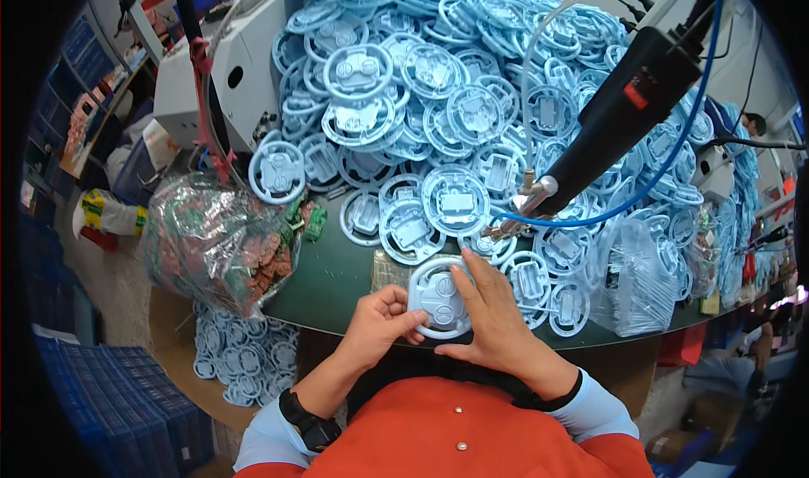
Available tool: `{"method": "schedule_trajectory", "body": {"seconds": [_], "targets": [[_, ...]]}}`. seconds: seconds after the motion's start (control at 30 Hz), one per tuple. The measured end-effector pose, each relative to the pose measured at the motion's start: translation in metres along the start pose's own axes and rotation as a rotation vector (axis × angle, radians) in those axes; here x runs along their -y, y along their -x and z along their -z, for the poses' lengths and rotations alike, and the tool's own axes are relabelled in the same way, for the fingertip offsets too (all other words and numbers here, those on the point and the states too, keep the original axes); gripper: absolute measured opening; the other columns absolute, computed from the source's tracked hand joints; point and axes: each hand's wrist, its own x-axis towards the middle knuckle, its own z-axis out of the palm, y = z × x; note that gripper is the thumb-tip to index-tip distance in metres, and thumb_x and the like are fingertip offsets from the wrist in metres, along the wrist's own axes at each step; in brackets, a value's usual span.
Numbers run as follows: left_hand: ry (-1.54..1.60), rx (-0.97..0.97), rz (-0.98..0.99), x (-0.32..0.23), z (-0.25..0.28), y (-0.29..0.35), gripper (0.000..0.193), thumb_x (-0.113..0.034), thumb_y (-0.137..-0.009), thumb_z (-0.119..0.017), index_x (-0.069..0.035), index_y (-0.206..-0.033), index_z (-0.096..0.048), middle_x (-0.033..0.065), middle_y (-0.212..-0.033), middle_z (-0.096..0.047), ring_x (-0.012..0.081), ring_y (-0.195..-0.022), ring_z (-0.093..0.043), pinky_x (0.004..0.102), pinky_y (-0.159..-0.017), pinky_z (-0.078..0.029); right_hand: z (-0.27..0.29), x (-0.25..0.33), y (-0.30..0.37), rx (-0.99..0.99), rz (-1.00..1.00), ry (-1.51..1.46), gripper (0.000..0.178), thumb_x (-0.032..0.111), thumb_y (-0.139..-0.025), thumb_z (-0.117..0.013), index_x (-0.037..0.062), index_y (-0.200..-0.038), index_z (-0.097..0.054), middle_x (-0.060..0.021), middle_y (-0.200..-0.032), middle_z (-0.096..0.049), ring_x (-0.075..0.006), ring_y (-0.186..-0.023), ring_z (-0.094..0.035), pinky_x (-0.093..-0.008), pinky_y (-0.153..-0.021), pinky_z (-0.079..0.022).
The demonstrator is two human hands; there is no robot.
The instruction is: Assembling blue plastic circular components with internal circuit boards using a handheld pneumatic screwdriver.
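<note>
A light blue plastic toy steering wheel (pixel 438 303) is held face up at the near edge of the green table. My left hand (pixel 381 322) pinches its left rim between thumb and curled fingers. Stretched out over the right side of the wheel, my right hand (pixel 497 314) has its thumb apart from the fingers and touches the rim. Beyond my fingertips is the metal tip of a black powered screwdriver (pixel 619 111), which slants in from the upper right. More blue steering wheel parts (pixel 456 200) lie just past my hands, several showing their hollow backs.
A large heap of blue wheel parts (pixel 362 73) covers the table's back. To the left, a clear bag (pixel 215 250) holds green and brown pieces beside a grey machine (pixel 227 73). A plastic bag (pixel 634 288) lies right. Below left are a carton of wheels (pixel 244 356) and blue crates (pixel 126 402).
</note>
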Motion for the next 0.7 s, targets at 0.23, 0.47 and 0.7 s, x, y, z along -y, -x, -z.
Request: {"method": "schedule_trajectory", "body": {"seconds": [0.23, 0.47, 0.7], "targets": [[-0.294, 0.039, 0.062, 0.003, -0.015, 0.001, 0.022, -0.013, -0.088, -0.072, -0.002, -0.099, -0.057, 0.0058, -0.079, -0.066, 0.0121, -0.065, -0.065, 0.0240, -0.056, -0.054, -0.004, -0.013, 0.045, -0.078, -0.113, -0.092, 0.114, 0.027, -0.057, -0.091, -0.0013, -0.147, -0.027, -0.0265, -0.148, -0.030, -0.0435, -0.136, -0.033, -0.0488, -0.112, -0.030], [-1.287, -0.213, -0.350, 0.007, 0.002, -0.036, 0.027, -0.018, -0.084, -0.073, 0.001, -0.099, -0.061, 0.0086, -0.061, -0.061, 0.0144, -0.057, -0.062, 0.0301, -0.053, -0.047, 0.030, -0.032, 0.064, -0.312, -0.271, -0.034, 0.119, 0.033, -0.058, -0.087, -0.0042, -0.150, -0.022, -0.0227, -0.152, -0.029, -0.0354, -0.139, -0.033, -0.0439, -0.112, -0.029], [-1.040, -0.094, -1.166, 0.010, 0.038, -0.020, 0.035, 0.006, -0.068, -0.071, -0.002, -0.099, -0.056, 0.0185, -0.103, -0.068, 0.0358, -0.085, -0.069, 0.0395, -0.072, -0.057, 0.032, -0.049, 0.076, -0.567, -0.203, -0.113, 0.121, 0.038, -0.059, -0.088, -0.0023, -0.150, -0.020, -0.0215, -0.152, -0.027, -0.0352, -0.139, -0.032, -0.0444, -0.114, -0.027]]}}
